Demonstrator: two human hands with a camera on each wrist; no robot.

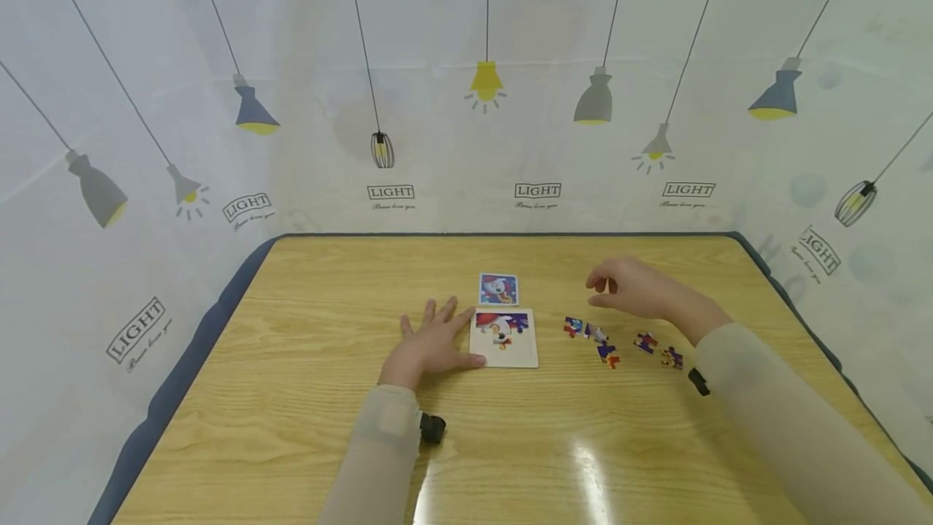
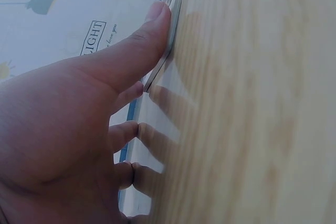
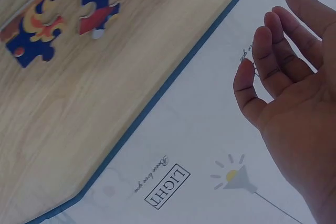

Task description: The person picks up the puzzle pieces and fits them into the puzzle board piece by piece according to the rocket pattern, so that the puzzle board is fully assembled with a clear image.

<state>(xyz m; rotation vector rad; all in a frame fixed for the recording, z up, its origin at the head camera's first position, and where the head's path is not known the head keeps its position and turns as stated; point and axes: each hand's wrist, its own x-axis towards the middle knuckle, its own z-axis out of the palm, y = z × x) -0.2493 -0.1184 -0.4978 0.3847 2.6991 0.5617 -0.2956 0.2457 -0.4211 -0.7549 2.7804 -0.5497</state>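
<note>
Over the table point(image 1: 291, 411), the right hand point(image 1: 636, 292) hung empty, fingers loosely curled; the left hand point(image 1: 432, 347) lay spread, gripping nothing, thumb on the near-left corner of the board point(image 1: 519, 355). Partly filled, this lay nearer than the card point(image 1: 499, 289) and left of the pieces point(image 1: 607, 354). Fitting these seemed the step; the next move called for pinching one.

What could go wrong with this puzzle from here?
The right sleeve is near the loose pieces, so it might brush one aside. Some of those pieces lie close together, so the right hand could nudge a neighbour. The left hand touches the puzzle board; if it slips, the board may shift.
</note>
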